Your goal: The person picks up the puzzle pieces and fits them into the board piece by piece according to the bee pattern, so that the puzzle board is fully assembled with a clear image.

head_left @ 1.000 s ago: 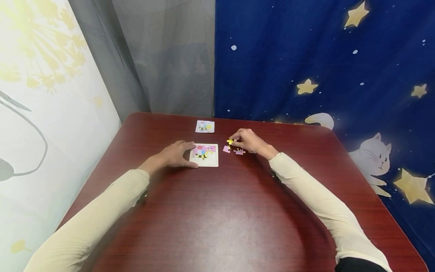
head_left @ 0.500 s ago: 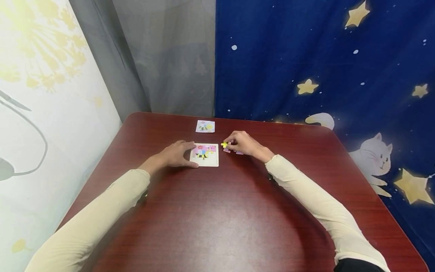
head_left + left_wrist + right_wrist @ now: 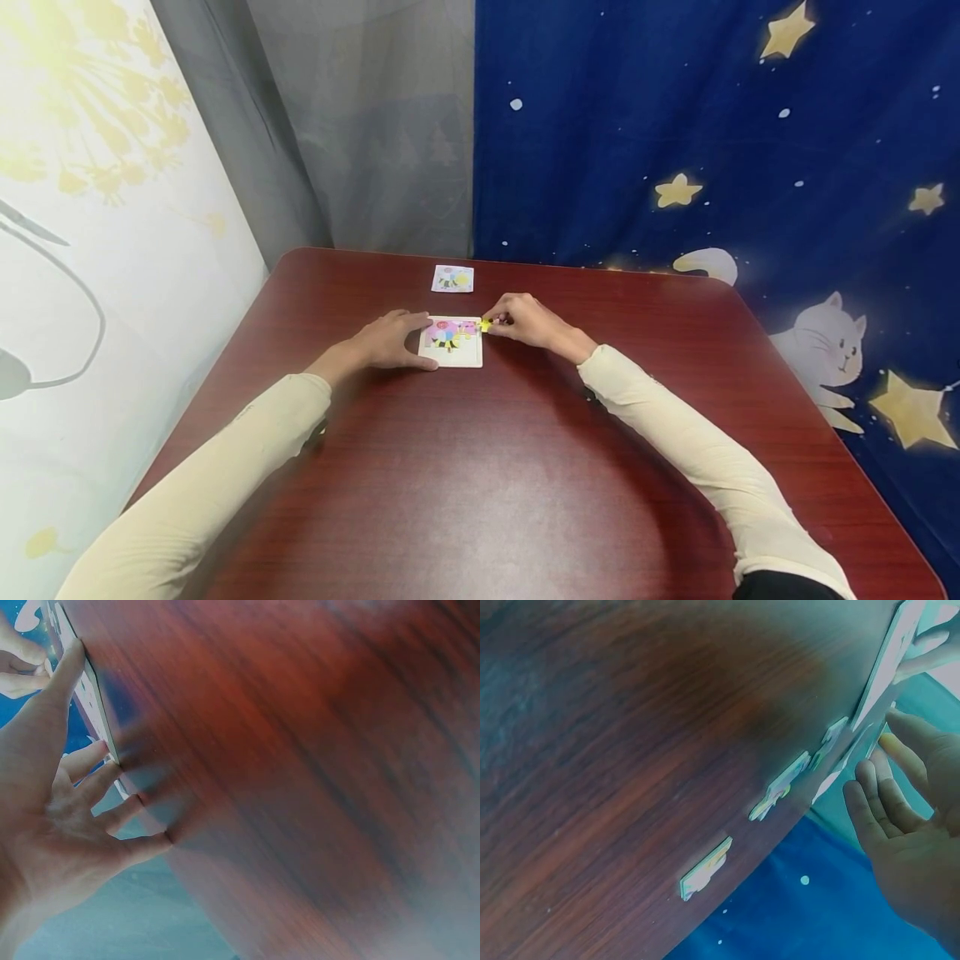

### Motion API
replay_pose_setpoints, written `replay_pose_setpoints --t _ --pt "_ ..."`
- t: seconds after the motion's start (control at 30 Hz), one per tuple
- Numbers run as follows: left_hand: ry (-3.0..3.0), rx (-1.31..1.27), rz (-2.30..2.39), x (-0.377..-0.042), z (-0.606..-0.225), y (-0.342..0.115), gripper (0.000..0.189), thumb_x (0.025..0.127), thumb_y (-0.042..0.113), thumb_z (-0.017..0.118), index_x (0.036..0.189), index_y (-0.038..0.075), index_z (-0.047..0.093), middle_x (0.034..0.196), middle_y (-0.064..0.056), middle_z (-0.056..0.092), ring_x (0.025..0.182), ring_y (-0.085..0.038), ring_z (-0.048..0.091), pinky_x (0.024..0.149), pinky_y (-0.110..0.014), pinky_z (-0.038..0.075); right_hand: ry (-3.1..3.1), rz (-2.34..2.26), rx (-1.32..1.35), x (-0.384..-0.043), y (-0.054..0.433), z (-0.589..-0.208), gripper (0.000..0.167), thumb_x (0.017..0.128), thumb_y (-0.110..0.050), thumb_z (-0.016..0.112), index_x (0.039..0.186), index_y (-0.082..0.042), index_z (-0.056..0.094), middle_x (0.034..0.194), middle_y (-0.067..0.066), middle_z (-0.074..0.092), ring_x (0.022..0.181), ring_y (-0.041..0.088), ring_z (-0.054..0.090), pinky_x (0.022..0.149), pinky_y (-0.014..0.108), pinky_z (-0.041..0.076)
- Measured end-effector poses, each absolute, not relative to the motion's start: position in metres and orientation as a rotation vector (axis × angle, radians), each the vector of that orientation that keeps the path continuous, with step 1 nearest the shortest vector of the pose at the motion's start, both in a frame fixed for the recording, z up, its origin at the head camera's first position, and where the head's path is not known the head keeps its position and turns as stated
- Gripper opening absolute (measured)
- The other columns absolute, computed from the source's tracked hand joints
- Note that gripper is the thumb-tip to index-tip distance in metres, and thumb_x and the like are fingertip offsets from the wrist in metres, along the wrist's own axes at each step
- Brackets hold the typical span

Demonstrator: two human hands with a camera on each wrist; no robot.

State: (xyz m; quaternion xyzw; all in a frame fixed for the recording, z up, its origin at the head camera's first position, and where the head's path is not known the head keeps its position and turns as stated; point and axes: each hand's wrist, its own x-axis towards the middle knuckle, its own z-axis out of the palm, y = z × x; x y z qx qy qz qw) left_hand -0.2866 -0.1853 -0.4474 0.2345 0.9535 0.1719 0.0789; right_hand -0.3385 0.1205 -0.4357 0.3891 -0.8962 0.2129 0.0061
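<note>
My left hand (image 3: 390,340) spans the left side of a square puzzle board (image 3: 461,359), thumb on its near corner and index finger on its far one. In the left wrist view the fingers (image 3: 116,817) are spread and fairly straight, tips on the tabletop. Part of a bee picture fills the board's upper half; its lower half shows bare white. At the board's right edge, my right hand (image 3: 528,321) pinches a yellow jigsaw piece (image 3: 484,326) between thumb and fingers. The piece overlaps the board's upper right rim in the head view.
Loose jigsaw pieces lie on the table in the right wrist view, such as a near piece (image 3: 706,868) and a middle piece (image 3: 780,784); the right hand hides them in the head view. A bee picture card (image 3: 453,279) lies beyond the board. Curtains hang behind the table.
My right hand has moved left and slightly nearer with the yellow jigsaw piece, from the loose pieces to the board's right edge. The left hand and board have stayed put.
</note>
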Motion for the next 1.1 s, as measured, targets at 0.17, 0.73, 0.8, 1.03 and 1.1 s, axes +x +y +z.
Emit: replay_pose_setpoints --t 0.17,0.73,0.8,1.03,1.1 --pt "2.855 0.700 0.507 -0.287 -0.449 -0.186 0.099 0.081 0.066 0.080 0.157 0.011 0.047 0.163 -0.012 0.042 0.150 -0.042 0.032 0.116 -0.065 0.032 -2.817 0.659 1.236 -0.335 0.115 -0.435 0.026 0.097 -0.020 0.077 0.119 -0.008 0.079 0.113 0.008 0.073 0.098 0.021 0.066 0.084 0.030 0.055" --pt "2.856 0.704 0.497 -0.288 -0.449 -0.185 0.097 0.082 0.064 0.079 0.157 0.010 0.047 0.163 -0.012 0.041 0.150 -0.042 0.032 0.115 -0.065 0.032 -2.774 0.625 1.371 -0.326 0.095 -0.440 0.020 0.096 -0.016 0.077 0.114 -0.008 0.081 0.109 0.007 0.074 0.100 0.016 0.068 0.089 0.030 0.056" --pt "2.856 0.700 0.495 -0.288 -0.448 -0.185 0.097 0.082 0.065 0.079 0.157 0.011 0.047 0.163 -0.012 0.041 0.150 -0.041 0.032 0.115 -0.065 0.032 -2.776 0.622 1.376 -0.325 0.093 -0.440 0.019 0.096 -0.015 0.077 0.113 -0.008 0.081 0.109 0.006 0.074 0.102 0.015 0.067 0.091 0.031 0.055" --pt "2.852 0.690 0.481 -0.288 -0.448 -0.185 0.097 0.083 0.066 0.078 0.157 0.011 0.047 0.164 -0.012 0.040 0.151 -0.041 0.031 0.115 -0.065 0.032 -2.789 0.604 1.389 -0.323 0.088 -0.443 0.019 0.097 -0.014 0.076 0.114 -0.008 0.081 0.108 0.007 0.073 0.099 0.016 0.067 0.089 0.031 0.055" --pt "2.853 0.690 0.477 -0.288 -0.448 -0.185 0.097 0.083 0.066 0.077 0.157 0.011 0.047 0.164 -0.012 0.040 0.151 -0.041 0.031 0.115 -0.065 0.032 -2.788 0.603 1.392 -0.323 0.087 -0.443 0.019 0.097 -0.015 0.075 0.114 -0.007 0.081 0.107 0.008 0.074 0.098 0.016 0.067 0.088 0.031 0.055"
